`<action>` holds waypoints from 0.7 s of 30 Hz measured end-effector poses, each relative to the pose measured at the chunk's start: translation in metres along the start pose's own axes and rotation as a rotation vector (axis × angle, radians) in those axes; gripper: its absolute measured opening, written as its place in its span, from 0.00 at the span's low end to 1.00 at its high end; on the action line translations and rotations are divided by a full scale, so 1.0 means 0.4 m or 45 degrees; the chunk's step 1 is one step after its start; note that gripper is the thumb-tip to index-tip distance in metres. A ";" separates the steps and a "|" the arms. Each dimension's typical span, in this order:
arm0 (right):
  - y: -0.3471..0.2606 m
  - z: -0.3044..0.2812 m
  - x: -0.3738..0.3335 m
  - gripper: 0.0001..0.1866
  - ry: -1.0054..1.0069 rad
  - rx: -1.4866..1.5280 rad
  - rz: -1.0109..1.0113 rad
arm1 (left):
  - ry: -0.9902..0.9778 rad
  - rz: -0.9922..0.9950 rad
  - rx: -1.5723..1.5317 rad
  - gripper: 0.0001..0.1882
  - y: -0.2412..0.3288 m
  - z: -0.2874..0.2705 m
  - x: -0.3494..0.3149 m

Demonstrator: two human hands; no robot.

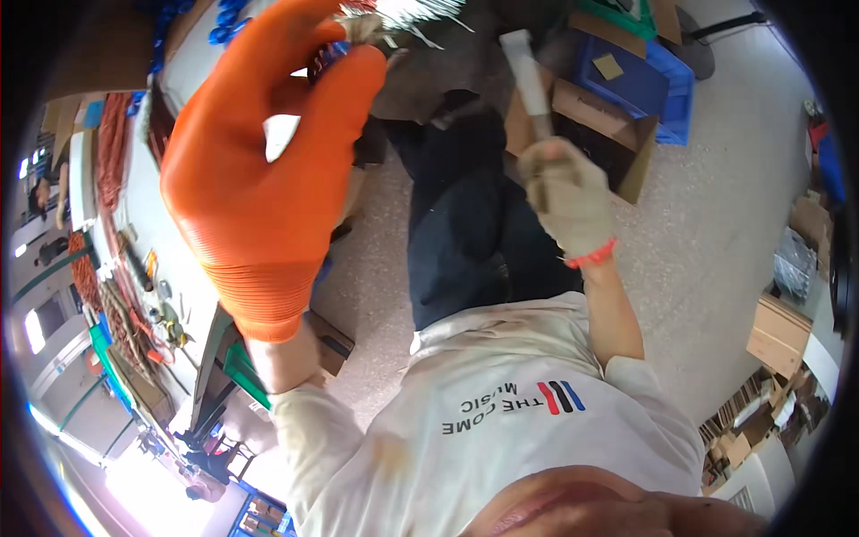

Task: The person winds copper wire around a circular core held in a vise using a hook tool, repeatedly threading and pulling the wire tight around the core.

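Note:
My left hand [259, 170], in an orange rubber glove, is raised at the upper left with thumb and fingers curled together. Between them shows a small dark blue thing with reddish marks [329, 59], mostly hidden by the glove. Just beyond the fingertips are a beige piece [362, 29] and a bundle of thin white strands [420, 12], cut off by the top edge. My right hand [568, 192], in an off-white glove with a red band at the wrist, is closed around a long pale tool [528, 76]. Motion blurs it, so its kind is unclear.
A workbench [179, 268] along the left bears tools, cords and blue pieces. Beyond my right hand stand an open cardboard box [640, 148] and a blue plastic crate [676, 98]. More cartons [777, 336] are stacked at the far right.

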State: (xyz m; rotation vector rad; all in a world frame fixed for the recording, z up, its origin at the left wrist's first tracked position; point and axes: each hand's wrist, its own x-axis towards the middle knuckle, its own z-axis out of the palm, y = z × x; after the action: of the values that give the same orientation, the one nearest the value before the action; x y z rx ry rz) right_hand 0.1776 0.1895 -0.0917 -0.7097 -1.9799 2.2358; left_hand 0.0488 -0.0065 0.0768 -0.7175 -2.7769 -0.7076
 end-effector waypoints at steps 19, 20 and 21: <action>-0.317 0.216 0.063 0.08 -0.214 -0.101 -0.716 | 0.028 -0.434 -2.248 0.19 -0.182 0.148 -0.147; -0.332 0.221 0.058 0.08 -0.213 -0.103 -0.712 | 0.026 -0.438 -2.250 0.19 -0.183 0.154 -0.148; -0.344 0.226 0.057 0.09 -0.242 0.073 -0.578 | 0.051 -0.453 -2.301 0.18 -0.184 0.158 -0.148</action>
State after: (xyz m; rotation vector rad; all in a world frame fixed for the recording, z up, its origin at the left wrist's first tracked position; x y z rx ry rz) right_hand 0.0888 0.1372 0.0386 -0.0280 -1.9012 2.1253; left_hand 0.0598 -0.0562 -0.0246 -0.2486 -1.4495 -3.1189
